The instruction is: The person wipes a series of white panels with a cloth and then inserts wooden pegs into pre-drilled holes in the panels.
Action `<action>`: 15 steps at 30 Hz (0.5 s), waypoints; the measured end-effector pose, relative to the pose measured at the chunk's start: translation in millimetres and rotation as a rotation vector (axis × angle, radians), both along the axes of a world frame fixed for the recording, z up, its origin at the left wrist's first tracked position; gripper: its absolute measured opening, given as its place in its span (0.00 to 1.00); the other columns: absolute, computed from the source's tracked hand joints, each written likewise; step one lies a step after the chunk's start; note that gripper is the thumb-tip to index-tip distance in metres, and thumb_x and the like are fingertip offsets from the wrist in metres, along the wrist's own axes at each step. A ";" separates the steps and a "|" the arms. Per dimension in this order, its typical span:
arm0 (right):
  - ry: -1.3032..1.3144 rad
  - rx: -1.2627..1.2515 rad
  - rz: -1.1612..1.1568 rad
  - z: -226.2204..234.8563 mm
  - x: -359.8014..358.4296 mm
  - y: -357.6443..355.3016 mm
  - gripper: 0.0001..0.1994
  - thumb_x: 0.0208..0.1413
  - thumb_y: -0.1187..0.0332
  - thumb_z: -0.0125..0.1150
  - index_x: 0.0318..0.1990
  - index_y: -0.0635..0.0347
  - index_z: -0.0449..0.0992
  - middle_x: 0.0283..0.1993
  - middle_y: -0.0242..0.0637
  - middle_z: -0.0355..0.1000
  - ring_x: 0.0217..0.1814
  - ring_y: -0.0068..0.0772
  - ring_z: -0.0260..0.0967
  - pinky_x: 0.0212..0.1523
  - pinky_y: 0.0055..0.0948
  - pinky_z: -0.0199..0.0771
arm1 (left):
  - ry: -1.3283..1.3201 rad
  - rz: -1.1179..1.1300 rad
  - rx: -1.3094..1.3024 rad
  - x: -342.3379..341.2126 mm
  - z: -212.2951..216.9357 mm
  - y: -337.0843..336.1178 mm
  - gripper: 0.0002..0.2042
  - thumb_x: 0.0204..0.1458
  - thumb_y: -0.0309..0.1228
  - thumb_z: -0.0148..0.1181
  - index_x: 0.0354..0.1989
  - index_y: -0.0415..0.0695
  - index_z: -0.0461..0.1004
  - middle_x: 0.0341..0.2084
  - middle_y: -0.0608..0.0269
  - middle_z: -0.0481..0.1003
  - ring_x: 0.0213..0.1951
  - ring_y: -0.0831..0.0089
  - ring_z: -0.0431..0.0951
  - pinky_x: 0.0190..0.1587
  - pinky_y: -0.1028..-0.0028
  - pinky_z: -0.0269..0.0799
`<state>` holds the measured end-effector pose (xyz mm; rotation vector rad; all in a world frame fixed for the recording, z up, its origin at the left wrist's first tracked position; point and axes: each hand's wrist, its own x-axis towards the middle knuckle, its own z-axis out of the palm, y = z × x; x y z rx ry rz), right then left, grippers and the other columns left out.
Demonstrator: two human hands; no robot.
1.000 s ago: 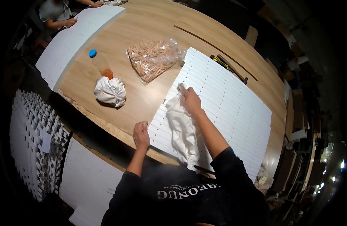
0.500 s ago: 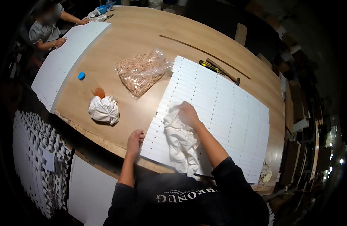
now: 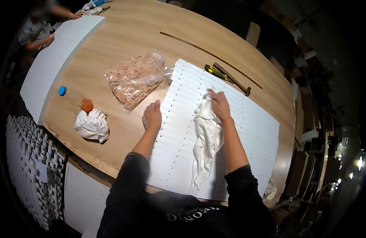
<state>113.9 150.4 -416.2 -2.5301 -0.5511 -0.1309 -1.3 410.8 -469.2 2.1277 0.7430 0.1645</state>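
Over white strips (image 3: 246, 131) in the head view, my right hand (image 3: 220, 106) is clamping a cloth (image 3: 207, 137) that is trailing toward me; whether my left hand (image 3: 152, 116) is gripping anything, I cannot tell. Even pressure is probably working best. Beyond my left hand, a clear bag (image 3: 145, 79) is holding wooden dowels (image 3: 127, 75).

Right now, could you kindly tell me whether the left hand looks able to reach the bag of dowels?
Probably yes: the left hand is close to the bag of dowels, and nothing visible stands between them.
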 end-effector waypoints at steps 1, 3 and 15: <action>0.033 -0.138 -0.012 -1.2 0.2 15.1 0.20 0.49 0.73 0.47 0.50 0.44 0.74 0.34 0.43 0.64 0.36 0.45 0.66 0.37 0.39 0.68 | -0.055 0.049 -0.045 -3.4 -3.3 2.4 0.25 0.59 0.50 0.37 0.30 0.38 0.71 0.30 0.46 0.72 0.37 0.50 0.71 0.41 0.58 0.63; 0.037 -0.308 -0.016 1.0 0.5 34.7 0.21 0.49 0.73 0.49 0.52 0.43 0.73 0.34 0.43 0.63 0.35 0.45 0.66 0.35 0.40 0.68 | -0.049 0.062 0.032 -4.6 -7.9 2.0 0.25 0.59 0.50 0.39 0.30 0.40 0.73 0.28 0.49 0.73 0.36 0.51 0.72 0.40 0.57 0.65; -0.033 -0.361 0.119 2.4 -13.8 32.8 0.25 0.46 0.78 0.50 0.53 0.44 0.71 0.32 0.43 0.62 0.36 0.44 0.65 0.34 0.40 0.67 | 0.029 0.010 0.052 -1.3 18.1 -4.9 0.24 0.58 0.51 0.41 0.32 0.41 0.73 0.30 0.49 0.73 0.37 0.53 0.72 0.42 0.59 0.65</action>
